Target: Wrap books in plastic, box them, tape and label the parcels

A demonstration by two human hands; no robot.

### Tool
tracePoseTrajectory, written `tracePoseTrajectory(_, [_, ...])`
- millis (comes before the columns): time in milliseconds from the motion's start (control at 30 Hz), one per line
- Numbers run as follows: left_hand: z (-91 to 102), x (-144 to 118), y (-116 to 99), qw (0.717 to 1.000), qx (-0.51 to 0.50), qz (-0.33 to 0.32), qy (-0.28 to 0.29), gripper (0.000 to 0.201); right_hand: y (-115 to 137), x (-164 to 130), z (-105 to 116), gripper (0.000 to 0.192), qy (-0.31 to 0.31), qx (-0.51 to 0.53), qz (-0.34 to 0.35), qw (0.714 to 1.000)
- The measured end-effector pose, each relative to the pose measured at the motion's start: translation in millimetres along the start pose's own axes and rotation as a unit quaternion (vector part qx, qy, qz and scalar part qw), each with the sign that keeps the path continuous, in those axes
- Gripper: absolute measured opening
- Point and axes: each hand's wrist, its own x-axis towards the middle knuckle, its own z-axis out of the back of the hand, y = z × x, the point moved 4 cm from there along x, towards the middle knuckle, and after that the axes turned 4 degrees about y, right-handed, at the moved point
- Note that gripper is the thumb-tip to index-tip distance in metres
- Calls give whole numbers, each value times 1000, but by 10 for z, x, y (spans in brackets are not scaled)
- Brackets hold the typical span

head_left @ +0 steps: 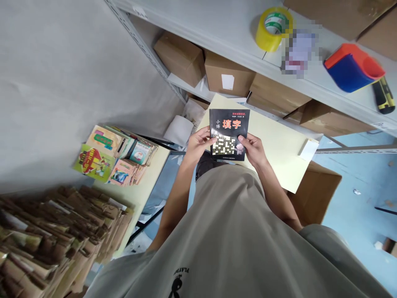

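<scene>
A black paperback book [229, 128] is held in front of my body, its cover facing me. The cover has orange characters and a crossword-like grid. My left hand [198, 145] grips its left edge, thumb on the cover and fingers behind. On the right edge, my right hand [252, 149] holds it the same way. Under and behind the book lies a pale yellow tabletop [276, 153]; whether the book touches it, I cannot tell.
Stacked books [120, 153] and a pile of folded cardboard [62, 231] stand on the left table. Shelving ahead holds cardboard boxes [229, 74], yellow tape [274, 29] and a blue-orange tape dispenser [350, 68]. An open carton [316, 190] sits at right, on the floor side.
</scene>
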Motion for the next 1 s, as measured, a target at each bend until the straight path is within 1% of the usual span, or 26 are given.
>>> tracePoseTrajectory(67, [29, -19, 12, 999, 30, -11, -31, 77, -13, 21, 47, 61, 3, -21, 11, 1000])
tracePoseTrajectory(100, [51, -26, 3, 997, 50, -25, -47, 72, -7, 34, 78, 59, 2, -37, 25, 999])
tracePoseTrajectory(200, [96, -45, -91, 983, 128, -96, -86, 44, 59, 62, 143, 48, 11, -99, 93, 991])
tracePoseTrajectory(267, [85, -57, -173, 970, 168, -147, -94, 27, 121, 64, 151, 40, 23, -121, 143, 982])
tracePoseTrajectory(333, [56, -63, -234, 961, 184, -185, -93, 28, 171, 59, 143, 32, 28, -127, 171, 977])
tracePoseTrajectory(400, [34, -67, -268, 956, 179, -211, -97, 32, 205, 53, 134, 26, 25, -133, 175, 975])
tracePoseTrajectory(467, [23, -70, -277, 954, 171, -221, -105, 34, 234, 47, 123, 24, 29, -147, 170, 974])
tracePoseTrajectory(533, [25, -77, -266, 957, 167, -210, -113, 37, 261, 34, 121, 26, 40, -165, 168, 971])
tracePoseTrajectory(600, [42, -86, -229, 965, 152, -176, -121, 37, 276, 16, 136, 31, 43, -187, 165, 967])
tracePoseTrajectory(633, [54, -91, -198, 971, 137, -153, -123, 42, 274, 9, 151, 36, 38, -197, 161, 966])
tracePoseTrajectory(700, [77, -96, -116, 982, 104, -105, -119, 62, 249, 2, 191, 49, 18, -199, 145, 969])
tracePoseTrajectory(733, [85, -95, -70, 986, 91, -85, -110, 70, 227, 2, 212, 56, 10, -193, 135, 972])
tracePoseTrajectory(767, [90, -91, -25, 989, 85, -72, -96, 73, 202, 6, 232, 63, 5, -184, 126, 975])
tracePoseTrajectory(833, [101, -82, 51, 991, 94, -62, -68, 69, 155, 19, 266, 66, 8, -180, 114, 977])
tracePoseTrajectory(933, [132, -75, 125, 990, 122, -69, -33, 56, 111, 38, 332, 57, 16, -206, 116, 971])
tracePoseTrajectory(1000, [149, -78, 145, 989, 123, -79, -11, 57, 85, 46, 377, 55, 31, -204, 113, 972])
